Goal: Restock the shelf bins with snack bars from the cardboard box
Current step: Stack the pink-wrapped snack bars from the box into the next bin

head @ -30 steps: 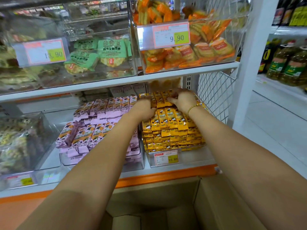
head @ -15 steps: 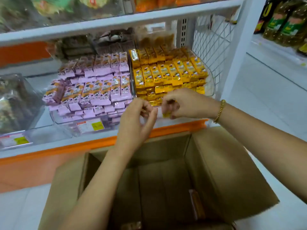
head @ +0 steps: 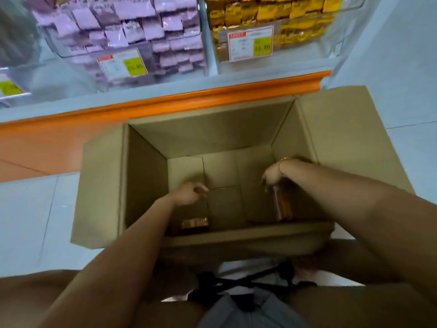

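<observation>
Inside the box (head: 104, 190), the left hand (head: 189, 194) hung loosely curled, empty. Whether the right hand (head: 272, 177) gripped the bars (head: 285, 204) was unclear. They were best lifted as a squared stack.

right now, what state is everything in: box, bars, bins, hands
cardboard box, open, flaps folded out, nearly empty
orange bars by the right wall, lying at the bottom
orange bars in the near left corner, lying at the bottom
purple bin, full
yellow bin, full
left hand, inside the box, loosely curled, empty
right hand, inside the box, fingertips at the right-wall bars, grip unclear
</observation>
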Demonstrator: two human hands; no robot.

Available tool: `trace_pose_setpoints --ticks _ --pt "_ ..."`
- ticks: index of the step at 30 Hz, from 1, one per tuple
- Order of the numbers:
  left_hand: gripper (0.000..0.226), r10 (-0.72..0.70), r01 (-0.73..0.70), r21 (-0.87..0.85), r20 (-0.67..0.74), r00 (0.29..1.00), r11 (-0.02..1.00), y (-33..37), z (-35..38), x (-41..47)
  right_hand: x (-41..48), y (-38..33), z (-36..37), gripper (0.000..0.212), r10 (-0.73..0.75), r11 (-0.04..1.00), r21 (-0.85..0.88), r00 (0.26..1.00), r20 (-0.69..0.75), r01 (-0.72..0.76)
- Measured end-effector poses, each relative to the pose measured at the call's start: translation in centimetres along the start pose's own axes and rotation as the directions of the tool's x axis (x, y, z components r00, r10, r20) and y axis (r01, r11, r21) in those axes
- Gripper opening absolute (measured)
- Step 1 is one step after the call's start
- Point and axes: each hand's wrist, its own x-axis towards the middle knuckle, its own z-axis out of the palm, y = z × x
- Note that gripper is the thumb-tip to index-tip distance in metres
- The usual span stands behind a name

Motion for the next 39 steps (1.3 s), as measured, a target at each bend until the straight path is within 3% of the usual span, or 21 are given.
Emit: trace_pose_setpoints --ticks 3,8,10,14,17,20,23,25,29,34,39 --pt "0.033 -0.094 0.086 0.075 0.108 0.990 0.993 -0.6 0.9 1.3 0.8 -0.2 0.6 0.028 0.101 0.995 0.005 0.995 0.024 -0.101" --pt "0.038 -0.166 0.149 0.111 0.155 0.974 0.982 -1.3 2.6 4.0 2.6 0.6 1.4 0.019 0.162 0.986 0.023 0.978 0.131 -0.167" --pt "0.038 -0.176 0.153 0.147 0.160 0.971 0.977 -2.1 3.1 4.7 3.2 1.0 1.7 0.013 0.129 0.990 0.043 0.982 0.138 -0.136" --pt "0.038 -0.195 0.132 0.289 0.201 0.960 0.948 -3.9 3.7 5.5 4.6 0.8 1.6 0.035 -0.006 0.982 0.190 0.998 0.063 -0.006" --pt "0.040 -0.240 0.114 0.405 0.273 0.932 0.907 -4.6 3.4 5.4 3.7 -0.4 0.2 0.031 -0.126 0.894 0.417 0.985 -0.114 0.163" --pt "0.040 -0.290 0.126 0.448 0.318 0.902 0.885 -5.3 3.4 5.5 2.8 -1.6 -1.4 0.030 -0.234 0.743 0.536 0.906 -0.353 0.401" --pt "0.036 -0.383 0.160 0.511 0.367 0.848 0.845 -5.7 3.8 5.5 2.5 -1.6 -1.6 0.036 -0.276 0.500 0.713 0.871 -0.406 0.491" --pt "0.036 -0.423 0.203 0.492 0.390 0.818 0.847 -6.2 3.9 5.7 2.1 -1.3 -1.7 0.038 -0.308 0.419 0.763 0.868 -0.390 0.492" --pt "0.031 -0.395 0.224 0.423 0.378 0.837 0.878 -6.9 3.1 5.6 1.0 -1.2 -2.4 0.030 -0.306 0.322 0.798 0.853 -0.422 0.510" --pt "0.038 -0.443 0.264 0.417 0.421 0.792 0.870 -7.3 3.3 4.5 -0.8 -0.6 -3.0 0.015 -0.320 0.190 0.833 0.835 -0.448 0.519" --pt "0.034 -0.354 0.200 0.469 0.267 0.896 0.860 -7.4 3.7 4.6 -1.2 0.0 -2.9 0.023 -0.239 0.208 0.813 0.834 -0.497 0.544"
